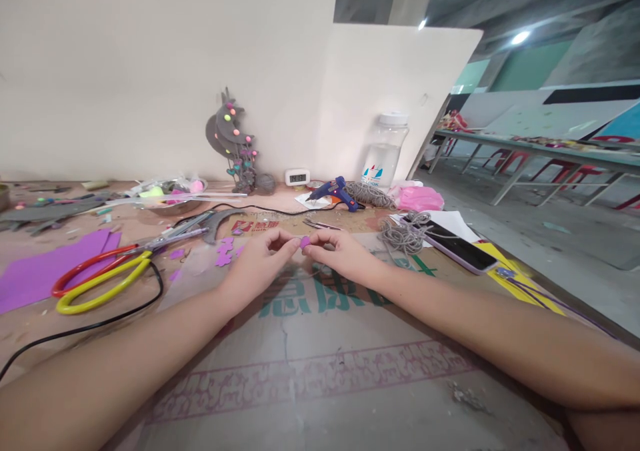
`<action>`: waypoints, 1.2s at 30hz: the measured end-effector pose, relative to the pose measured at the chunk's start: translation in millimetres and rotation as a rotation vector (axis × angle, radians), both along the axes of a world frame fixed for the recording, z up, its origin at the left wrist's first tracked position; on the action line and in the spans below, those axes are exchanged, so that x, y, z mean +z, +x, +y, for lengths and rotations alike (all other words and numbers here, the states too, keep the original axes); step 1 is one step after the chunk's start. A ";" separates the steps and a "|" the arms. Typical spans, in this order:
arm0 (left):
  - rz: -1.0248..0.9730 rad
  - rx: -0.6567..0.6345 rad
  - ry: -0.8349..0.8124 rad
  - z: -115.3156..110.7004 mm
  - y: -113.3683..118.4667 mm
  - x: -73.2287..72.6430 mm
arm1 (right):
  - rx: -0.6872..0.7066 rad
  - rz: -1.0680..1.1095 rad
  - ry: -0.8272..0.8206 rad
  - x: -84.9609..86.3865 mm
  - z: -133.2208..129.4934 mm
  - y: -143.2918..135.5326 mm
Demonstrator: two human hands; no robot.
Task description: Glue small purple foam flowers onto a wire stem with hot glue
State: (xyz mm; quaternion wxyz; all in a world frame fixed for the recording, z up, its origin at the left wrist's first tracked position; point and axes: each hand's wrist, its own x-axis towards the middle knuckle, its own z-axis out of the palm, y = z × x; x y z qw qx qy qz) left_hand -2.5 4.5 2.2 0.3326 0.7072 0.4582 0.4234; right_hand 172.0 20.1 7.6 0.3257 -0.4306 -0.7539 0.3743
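Between the fingertips of both hands is a small purple foam piece, its exact shape partly hidden. My left hand pinches it from the left, thumb and forefinger together. From the right, my right hand pinches the same piece. Purple flower-shaped cutouts lie on the table just left of my left hand. Beyond the hands rests a pair of tweezers. A blue glue gun lies farther back, its black cable running left.
Scissors with red and yellow handles lie left beside purple foam sheets. Grey cord, a phone and yellow paper sit right. Behind stand a water bottle, a small clock and a grey moon-shaped decoration.
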 end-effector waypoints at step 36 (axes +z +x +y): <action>-0.002 0.035 -0.034 2.5 -1.1 -2.7 | -0.018 0.078 -0.056 -2.7 2.0 1.5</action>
